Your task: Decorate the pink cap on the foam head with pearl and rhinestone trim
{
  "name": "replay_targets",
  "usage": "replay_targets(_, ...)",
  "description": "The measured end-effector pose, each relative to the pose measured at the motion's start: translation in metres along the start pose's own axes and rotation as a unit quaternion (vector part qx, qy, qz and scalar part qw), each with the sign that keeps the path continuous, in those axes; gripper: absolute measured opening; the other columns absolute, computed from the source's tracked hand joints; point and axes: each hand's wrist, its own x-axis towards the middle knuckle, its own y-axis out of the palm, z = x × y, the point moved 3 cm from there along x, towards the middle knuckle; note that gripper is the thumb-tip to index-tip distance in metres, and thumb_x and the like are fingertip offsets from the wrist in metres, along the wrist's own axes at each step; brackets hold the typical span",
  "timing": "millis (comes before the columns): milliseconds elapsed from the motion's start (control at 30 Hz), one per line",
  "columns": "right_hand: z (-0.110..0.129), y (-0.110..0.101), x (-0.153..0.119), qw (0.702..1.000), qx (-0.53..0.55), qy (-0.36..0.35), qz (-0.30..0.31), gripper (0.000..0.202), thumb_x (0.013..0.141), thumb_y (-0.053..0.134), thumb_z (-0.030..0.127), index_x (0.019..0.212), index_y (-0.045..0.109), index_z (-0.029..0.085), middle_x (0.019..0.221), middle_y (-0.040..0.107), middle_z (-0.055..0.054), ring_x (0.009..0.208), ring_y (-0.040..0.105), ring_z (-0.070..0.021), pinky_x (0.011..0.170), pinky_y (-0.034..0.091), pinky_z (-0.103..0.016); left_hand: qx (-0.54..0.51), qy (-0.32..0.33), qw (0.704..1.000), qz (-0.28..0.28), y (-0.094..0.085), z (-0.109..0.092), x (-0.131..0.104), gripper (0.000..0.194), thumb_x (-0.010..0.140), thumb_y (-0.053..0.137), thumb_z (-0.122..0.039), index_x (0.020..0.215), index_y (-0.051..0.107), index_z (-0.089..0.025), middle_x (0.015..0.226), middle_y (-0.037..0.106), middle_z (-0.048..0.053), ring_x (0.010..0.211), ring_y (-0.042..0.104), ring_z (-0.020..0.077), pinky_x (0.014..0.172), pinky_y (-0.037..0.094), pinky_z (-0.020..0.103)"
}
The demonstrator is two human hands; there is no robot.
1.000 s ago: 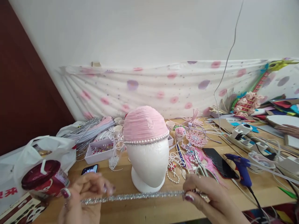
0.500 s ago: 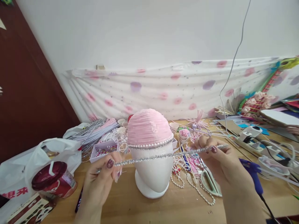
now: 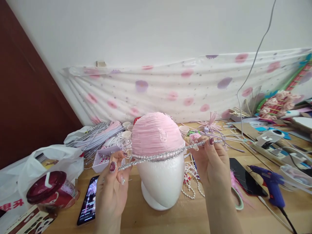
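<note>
A white foam head (image 3: pixel 162 182) stands in front of me, wearing a pink ribbed cap (image 3: pixel 156 135) made of fuzzy strands. White pearls (image 3: pixel 140 157) and silver trim run along the cap's lower edge. My left hand (image 3: pixel 112 185) pinches one end of a silver tinsel pipe cleaner (image 3: pixel 192 146) between thumb and fingers. Near the other end, my right hand (image 3: pixel 214 169) pinches it too, with a short tip sticking out past the thumb. The pipe cleaner stretches across the cap's front edge, slanting up to the right. Whether it touches the trim I cannot tell.
On the left are a lit phone (image 3: pixel 88 203), a red lidded cup (image 3: pixel 52 190), a plastic bag (image 3: pixel 17 175) and a bead box (image 3: pixel 99 159). On the right lie pearl strings (image 3: pixel 188 193), a dark phone (image 3: pixel 248 178), a blue glue gun (image 3: pixel 270 183) and a power strip (image 3: pixel 278 151).
Both hands have brought the pipe cleaner up from in front of the white face to the cap's edge. It slants more now. The camera view has shifted slightly.
</note>
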Motion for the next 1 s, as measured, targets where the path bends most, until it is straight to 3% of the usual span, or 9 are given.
replay_targets(100,-0.004,-0.003,0.002,1.000,-0.007,0.011,0.010,0.028,0.074,0.091,0.046,0.078,0.074,0.024,0.083,0.071,0.002,0.083,0.071,-0.0144,0.081,0.065,-0.035,0.006,0.005,1.000,0.006,0.001,0.002,0.002,0.055,0.080,0.081,-0.046,0.045,0.051,-0.017,0.100,0.063,0.003,0.109,0.059,0.0246,0.088,0.062,0.037)
replay_targets(233,-0.004,-0.003,0.004,1.000,-0.016,0.011,-0.010,0.035,0.066,0.094,0.048,0.073,0.072,0.022,0.079,0.072,0.001,0.074,0.070,-0.0144,0.081,0.067,-0.039,0.024,-0.006,1.000,-0.003,-0.002,0.004,0.004,0.054,0.078,0.083,-0.046,0.043,0.053,-0.017,0.095,0.062,0.004,0.099,0.062,0.0228,0.083,0.063,0.035)
replay_targets(300,-0.003,-0.003,0.004,1.000,-0.017,0.010,-0.016,0.035,0.064,0.095,0.048,0.073,0.073,0.022,0.079,0.073,0.001,0.073,0.070,-0.0142,0.075,0.067,-0.036,0.026,-0.006,1.000,-0.008,-0.005,0.004,0.005,0.053,0.076,0.084,-0.046,0.043,0.055,-0.018,0.088,0.062,0.004,0.098,0.063,0.0231,0.081,0.063,0.034)
replay_targets(467,-0.004,-0.009,0.007,0.999,-0.025,0.011,0.019,0.025,0.074,0.091,0.043,0.078,0.075,0.024,0.081,0.073,0.002,0.079,0.072,-0.0131,0.072,0.065,-0.028,0.040,-0.025,0.999,0.007,-0.013,0.006,0.007,0.054,0.078,0.083,-0.045,0.043,0.052,-0.018,0.082,0.062,0.004,0.094,0.063,0.0227,0.078,0.062,0.035)
replay_targets(667,-0.008,-0.018,0.008,0.996,-0.046,0.000,0.072,0.023,0.080,0.086,0.046,0.080,0.075,0.025,0.084,0.076,-0.001,0.085,0.074,-0.0179,0.086,0.067,-0.043,0.064,-0.021,0.998,0.012,-0.015,0.007,0.003,0.054,0.079,0.081,-0.048,0.045,0.052,-0.018,0.084,0.062,0.004,0.091,0.061,0.0220,0.080,0.060,0.036)
replay_targets(867,-0.013,-0.013,0.010,0.996,-0.051,-0.027,0.063,0.020,0.082,0.084,0.045,0.086,0.077,0.026,0.098,0.078,-0.002,0.097,0.074,-0.0190,0.098,0.060,-0.044,0.121,0.003,0.993,0.009,-0.015,0.010,0.015,0.052,0.080,0.081,-0.051,0.047,0.058,-0.018,0.096,0.061,0.005,0.096,0.058,0.0206,0.074,0.053,0.028)
replay_targets(1000,-0.018,-0.002,0.016,0.993,-0.057,-0.052,0.093,0.020,0.085,0.081,0.046,0.089,0.076,0.026,0.109,0.076,-0.002,0.113,0.070,-0.0214,0.107,0.054,-0.044,0.150,0.029,0.988,0.032,-0.013,0.013,0.027,0.052,0.083,0.077,-0.054,0.049,0.060,-0.019,0.111,0.068,0.010,0.113,0.060,0.0275,0.089,0.052,0.033)
